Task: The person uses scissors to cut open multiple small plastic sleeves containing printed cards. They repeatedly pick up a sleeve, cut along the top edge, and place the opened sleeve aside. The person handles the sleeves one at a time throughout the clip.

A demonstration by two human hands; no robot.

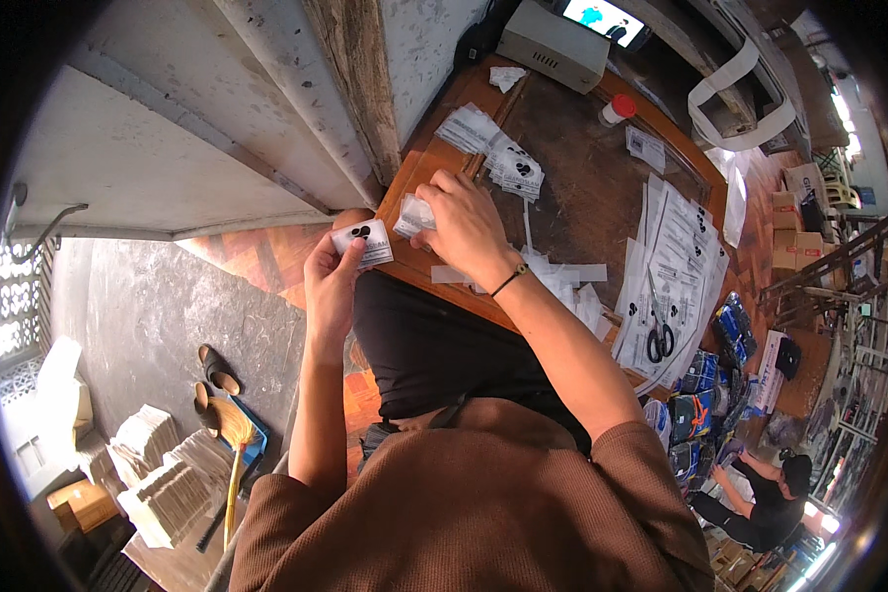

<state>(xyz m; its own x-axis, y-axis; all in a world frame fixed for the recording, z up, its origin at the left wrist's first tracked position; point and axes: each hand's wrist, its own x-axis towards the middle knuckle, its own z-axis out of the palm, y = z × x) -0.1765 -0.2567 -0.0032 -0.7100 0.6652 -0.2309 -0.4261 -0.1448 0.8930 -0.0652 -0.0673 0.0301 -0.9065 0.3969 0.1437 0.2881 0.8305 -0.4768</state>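
My left hand (330, 291) pinches a small white label (363, 243) with a black clover-like mark, its thumb on the front. Just to the right, over the table's near left edge, my right hand (469, 229) has its fingers closed on small whitish slips (413, 214); how many cannot be made out. Beyond it on the wooden table (572, 168) lie a pile of cut labels (513, 168) and another label pile (467, 128). Paper offcuts (567, 286) are strewn beside my right forearm. Black-handled scissors (658, 331) rest on large printed sheets (683, 252) at the right.
At the table's far side stand a grey metal box (553, 44), a lit phone (607, 18) and a red-lidded jar (618, 111). A wall (207, 109) rises on the left. Paper stacks (158, 483) and a broom (235, 429) are lower left. A person (775, 498) sits among packed bundles, lower right.
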